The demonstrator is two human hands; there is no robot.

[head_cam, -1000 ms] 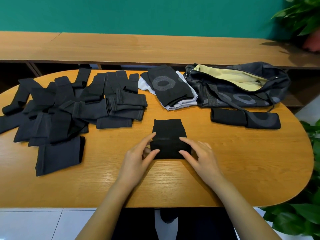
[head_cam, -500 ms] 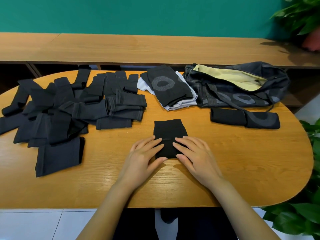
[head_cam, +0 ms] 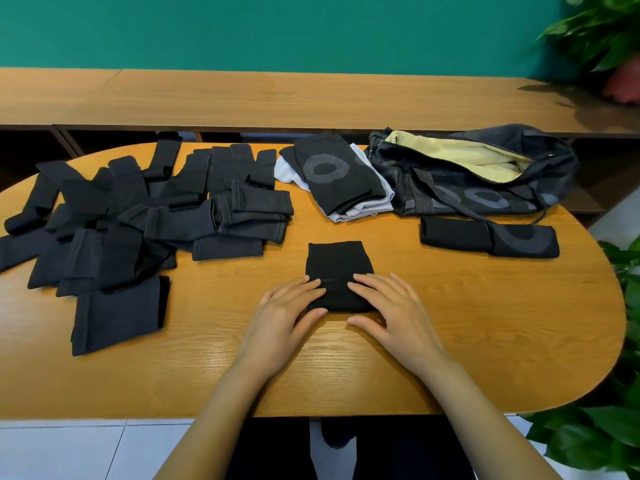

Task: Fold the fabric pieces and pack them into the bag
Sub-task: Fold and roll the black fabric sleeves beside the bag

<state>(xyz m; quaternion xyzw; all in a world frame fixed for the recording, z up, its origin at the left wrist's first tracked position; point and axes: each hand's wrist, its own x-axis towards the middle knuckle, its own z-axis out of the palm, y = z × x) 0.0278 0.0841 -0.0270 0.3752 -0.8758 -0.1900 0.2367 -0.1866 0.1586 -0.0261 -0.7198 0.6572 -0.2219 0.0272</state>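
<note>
Head view, only one. Left hand [head_cam: 287,310] and right hand [head_cam: 391,306] both lie flat on the near half of a black fabric piece [head_cam: 337,259], which sits on the table [head_cam: 450,334] at the middle, closer to the near edge. The fingers are straight and close together, pressing down on top; the thumbs lie along the piece's near edge and nothing is pinched. A seam or fold line shows across the piece between the fingertips. Judgement: folding step in hand, flattening the fold. The cloth looks thin, soft, stretchy and light, so it will flop and may spring open. Best taken at the two near corners or along the folded edge, both layers together. Loose pile of dark pieces [head_cam: 138,216] covers the far left of the table, not folded yet. Folded stack with a grey ring pattern [head_cam: 329,178] sits at the far edge middle, touching the open bag [head_cam: 485,199] at the far right. Two folded pieces [head_cam: 485,237] lie just in front of the bag. Most of the task is left.
</note>
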